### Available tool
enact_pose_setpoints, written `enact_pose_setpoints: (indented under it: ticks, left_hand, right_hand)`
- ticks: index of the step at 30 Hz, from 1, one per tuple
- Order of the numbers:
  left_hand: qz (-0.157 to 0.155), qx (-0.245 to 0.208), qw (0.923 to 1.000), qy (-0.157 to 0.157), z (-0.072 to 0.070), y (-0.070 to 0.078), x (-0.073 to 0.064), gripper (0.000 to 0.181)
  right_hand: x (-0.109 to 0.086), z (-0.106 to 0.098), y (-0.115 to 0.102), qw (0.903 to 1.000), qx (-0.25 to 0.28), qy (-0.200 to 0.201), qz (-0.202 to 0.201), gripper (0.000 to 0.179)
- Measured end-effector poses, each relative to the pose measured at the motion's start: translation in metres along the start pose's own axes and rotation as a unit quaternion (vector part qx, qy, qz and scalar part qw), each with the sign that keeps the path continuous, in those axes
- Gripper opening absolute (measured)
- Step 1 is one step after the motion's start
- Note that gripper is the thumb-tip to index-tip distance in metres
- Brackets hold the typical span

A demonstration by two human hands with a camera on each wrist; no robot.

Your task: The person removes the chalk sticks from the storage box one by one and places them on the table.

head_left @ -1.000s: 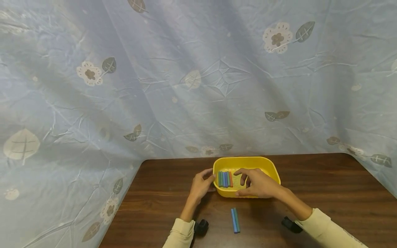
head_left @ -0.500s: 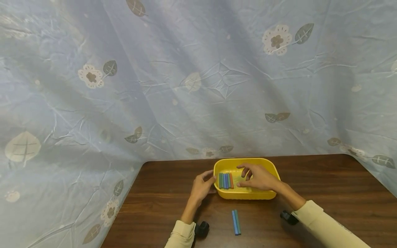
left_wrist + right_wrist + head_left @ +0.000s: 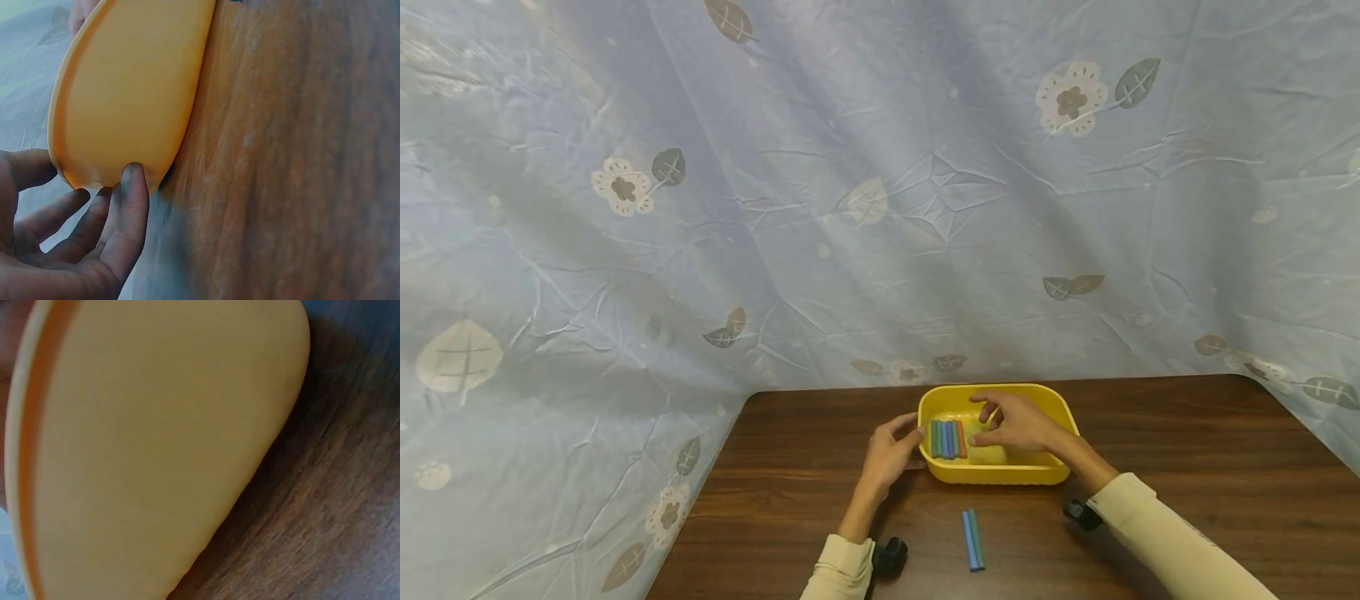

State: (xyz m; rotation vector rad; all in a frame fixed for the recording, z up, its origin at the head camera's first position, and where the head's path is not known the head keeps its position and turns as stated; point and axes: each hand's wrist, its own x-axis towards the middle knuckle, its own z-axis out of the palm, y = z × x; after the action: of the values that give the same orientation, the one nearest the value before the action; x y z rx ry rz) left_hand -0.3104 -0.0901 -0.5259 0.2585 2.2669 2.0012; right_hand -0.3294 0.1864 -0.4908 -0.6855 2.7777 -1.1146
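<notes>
A yellow plastic tub (image 3: 1000, 475) stands on the table. Inside its left end lies a row of several chalk-like sticks (image 3: 947, 439) in green, blue and orange-red. My left hand (image 3: 886, 454) grips the tub's left end; in the left wrist view its fingers (image 3: 128, 206) curl against the outer wall near the rim. My right hand (image 3: 1018, 423) reaches over the tub from the right, thumb and forefinger spread apart with nothing between them, beside the orange-red stick. In the right wrist view the tub's wall (image 3: 156, 437) hides most of this hand.
On the table in front of the tub lie two more sticks, a light blue one (image 3: 969, 542) and a green one (image 3: 976, 540), side by side. The brown wooden table (image 3: 805, 450) meets a patterned pale cloth (image 3: 850, 250) behind and to the left.
My right hand has shifted slightly to the left and farther into the tub, its fingers staying spread. The left hand and the row of sticks keep their places.
</notes>
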Motion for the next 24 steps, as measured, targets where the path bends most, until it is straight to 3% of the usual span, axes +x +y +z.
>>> enact_pose_setpoints:
  ticks: [24]
  left_hand:
    - [-0.006, -0.004, 1.0000, 0.004, 0.001, -0.001, 0.001, 0.048]
  right_hand:
    - [0.019, 0.019, 0.019, 0.9986, 0.036, -0.028, 0.026, 0.086]
